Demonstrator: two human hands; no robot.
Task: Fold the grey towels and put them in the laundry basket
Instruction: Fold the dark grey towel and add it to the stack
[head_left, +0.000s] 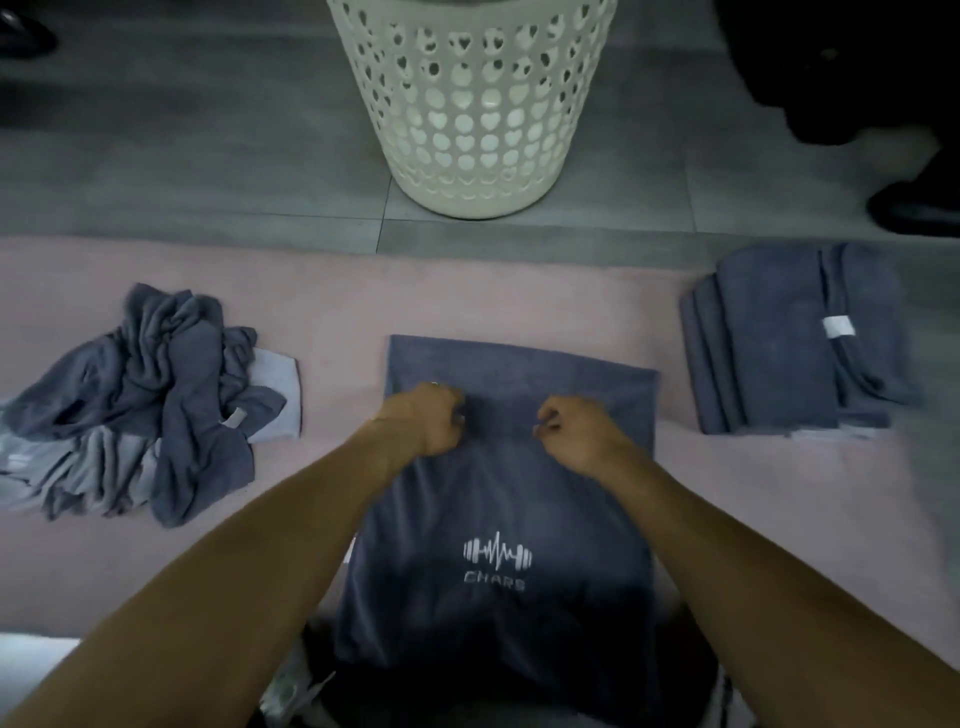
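A pale pink carpet (519, 306) carries a flat grey logo towel (498, 499) at centre. Beyond stands a white perforated plastic laundry basket (475, 104). Crumpled grey towels (156, 405) lie left, a folded grey stack (789, 338) right. Left hand (426, 421) and right hand (576, 431) each pinch the flat towel's cloth.

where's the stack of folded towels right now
In the head view the folded towel stack lies on the pink mat at the right, beside the towel being folded and to the right of the white laundry basket.
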